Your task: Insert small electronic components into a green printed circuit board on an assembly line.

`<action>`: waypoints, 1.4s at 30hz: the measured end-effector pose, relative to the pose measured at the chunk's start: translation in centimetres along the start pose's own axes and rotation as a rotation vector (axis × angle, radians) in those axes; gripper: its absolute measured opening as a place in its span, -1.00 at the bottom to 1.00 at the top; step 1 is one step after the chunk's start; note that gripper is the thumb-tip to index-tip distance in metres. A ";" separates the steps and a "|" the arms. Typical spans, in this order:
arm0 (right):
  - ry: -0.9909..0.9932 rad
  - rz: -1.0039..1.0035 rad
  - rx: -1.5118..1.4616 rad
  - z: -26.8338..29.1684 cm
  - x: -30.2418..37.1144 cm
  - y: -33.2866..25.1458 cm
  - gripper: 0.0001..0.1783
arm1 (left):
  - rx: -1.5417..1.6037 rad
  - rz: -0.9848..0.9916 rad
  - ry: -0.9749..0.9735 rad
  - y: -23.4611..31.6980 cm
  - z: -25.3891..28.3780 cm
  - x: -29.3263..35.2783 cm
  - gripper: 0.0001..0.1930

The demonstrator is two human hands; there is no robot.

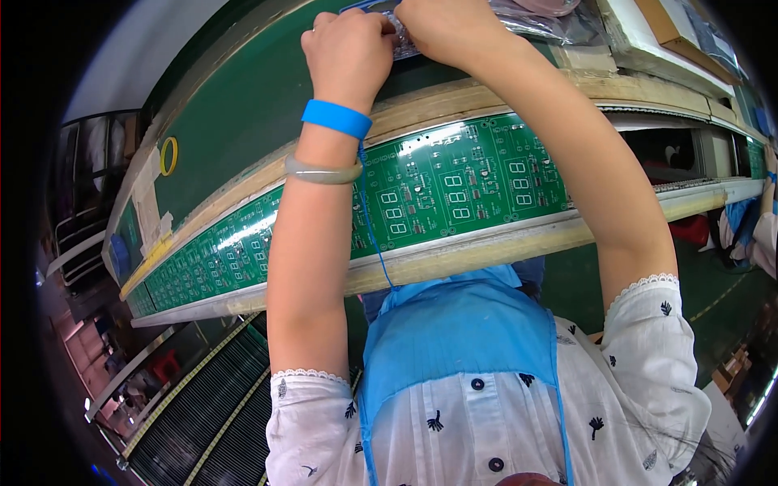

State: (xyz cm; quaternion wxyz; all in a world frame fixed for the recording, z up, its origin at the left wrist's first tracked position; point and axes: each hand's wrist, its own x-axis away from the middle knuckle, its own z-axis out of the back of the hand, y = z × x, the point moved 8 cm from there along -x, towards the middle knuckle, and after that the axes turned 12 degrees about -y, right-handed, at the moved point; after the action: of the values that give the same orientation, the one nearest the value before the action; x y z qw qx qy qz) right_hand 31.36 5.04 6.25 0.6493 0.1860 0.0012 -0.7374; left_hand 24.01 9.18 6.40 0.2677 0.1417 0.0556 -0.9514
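At the top edge both hands meet over a blue tray (pixel 408 53) that holds small shiny pieces, too small to name. My left hand (pixel 348 50) has its fingers curled together at the tray's left side. Close beside it, my right hand (pixel 450 31) is bent inward with closed fingers, partly cut off by the picture's edge. What either hand pinches is hidden. Below the wrists runs a row of green circuit boards (pixel 421 182) with white digit displays, lying in a rail. A blue wrist strap (pixel 336 119) with a coiled cord circles my left wrist, above a pale bangle (pixel 322 169).
A wooden-edged rail (pixel 454 253) crosses in front of my body. On the green bench lies a yellow tape roll (pixel 168 156). Clear plastic bags (pixel 559 26) and a white box (pixel 668 49) are at upper right. A black slotted rack (pixel 207 405) stands lower left; another person's arm (pixel 766 223) shows far right.
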 end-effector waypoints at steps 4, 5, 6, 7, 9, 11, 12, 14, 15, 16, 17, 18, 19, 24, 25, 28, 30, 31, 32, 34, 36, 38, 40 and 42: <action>-0.107 -0.038 -0.155 0.4 -0.6 0.3 -0.89 | 0.216 0.038 -0.012 0.4 1.6 0.0 -0.92; -0.119 -0.026 -0.157 0.3 -0.5 0.3 -0.89 | 0.223 0.029 0.009 0.2 1.7 0.2 -0.92; -0.119 -0.024 -0.155 0.1 -0.4 0.5 -0.89 | 0.232 0.015 0.031 0.3 1.8 0.2 -0.92; -0.078 -0.008 -0.167 0.1 -0.3 0.7 -0.90 | 0.232 0.016 0.032 0.1 1.6 0.2 -0.92; -0.035 0.011 -0.178 0.8 -0.1 0.8 -0.91 | 0.237 0.001 0.067 -0.2 1.3 0.2 -0.92; -0.064 -0.048 -0.334 1.5 0.3 1.5 -0.90 | 0.307 -0.001 0.104 -0.7 1.0 0.4 -0.92; -0.064 -0.048 -0.334 1.8 0.8 1.7 -0.90 | 0.381 -0.009 0.138 -0.5 1.9 0.5 -0.92; 0.132 -0.105 -0.762 3.1 2.5 3.6 -0.86 | 0.569 0.095 0.067 -0.2 2.2 0.7 -0.93; 0.134 -0.104 -0.762 3.8 3.3 3.8 -0.86 | 0.755 0.200 -0.006 -0.2 2.0 1.0 -0.93; 0.004 -0.236 -1.093 2.7 4.1 4.5 -0.84 | 0.750 0.206 -0.003 -0.2 1.9 1.5 -0.93; -0.139 -0.371 -1.419 0.9 5.0 4.8 -0.82 | 0.907 0.212 -0.026 -0.3 0.9 2.3 -0.89; -0.136 -0.370 -1.417 0.4 6.2 5.4 -0.82 | 1.069 0.209 -0.049 0.1 0.1 2.8 -0.84; -0.096 -0.308 -1.469 -0.5 7.8 6.0 -0.79 | 1.298 0.152 -0.045 1.1 -0.2 3.2 -0.82; -0.203 -0.318 -1.839 -2.3 12.8 6.0 -0.69 | 1.700 0.215 -0.321 5.3 -1.9 6.3 -0.79; -0.205 -0.316 -1.923 -2.3 13.5 5.8 -0.69 | 1.791 0.257 -0.363 5.9 -2.4 6.8 -0.79; -0.187 -0.331 -1.943 -2.0 14.7 5.7 -0.70 | 1.820 0.312 -0.394 6.8 -2.9 7.5 -0.79; -0.156 -0.336 -1.941 -2.2 15.1 5.7 -0.72 | 1.851 0.320 -0.412 7.1 -3.5 7.8 -0.79; -0.150 -0.328 -1.934 -2.3 15.2 5.7 -0.73 | 1.842 0.333 -0.414 7.1 -3.6 7.9 -0.79; -0.144 -0.319 -1.927 -2.3 15.3 5.7 -0.74 | 1.833 0.346 -0.416 7.2 -3.7 8.0 -0.79; -0.144 -0.328 -1.904 -2.4 15.5 5.7 -0.74 | 1.842 0.354 -0.420 7.2 -3.7 8.1 -0.79; -0.144 -0.334 -1.883 -2.4 15.6 5.6 -0.75 | 1.851 0.364 -0.424 7.1 -3.8 8.3 -0.78; -0.168 -0.357 -1.825 -2.3 15.7 5.6 -0.76 | 1.844 0.355 -0.422 6.9 -3.9 8.4 -0.79; -0.153 -0.346 -1.760 -2.3 15.7 5.8 -0.77 | 1.840 0.358 -0.418 7.0 -3.8 8.4 -0.79; -0.140 -0.335 -1.695 -2.1 15.8 5.9 -0.77 | 1.837 0.362 -0.414 7.0 -3.8 8.3 -0.79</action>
State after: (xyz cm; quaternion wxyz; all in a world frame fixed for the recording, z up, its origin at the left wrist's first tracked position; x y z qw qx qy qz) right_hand 36.22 -10.49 1.34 0.4503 -0.4092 0.5378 -0.5836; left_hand 21.78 -0.21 0.10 0.1996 0.1320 -0.7831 -0.5740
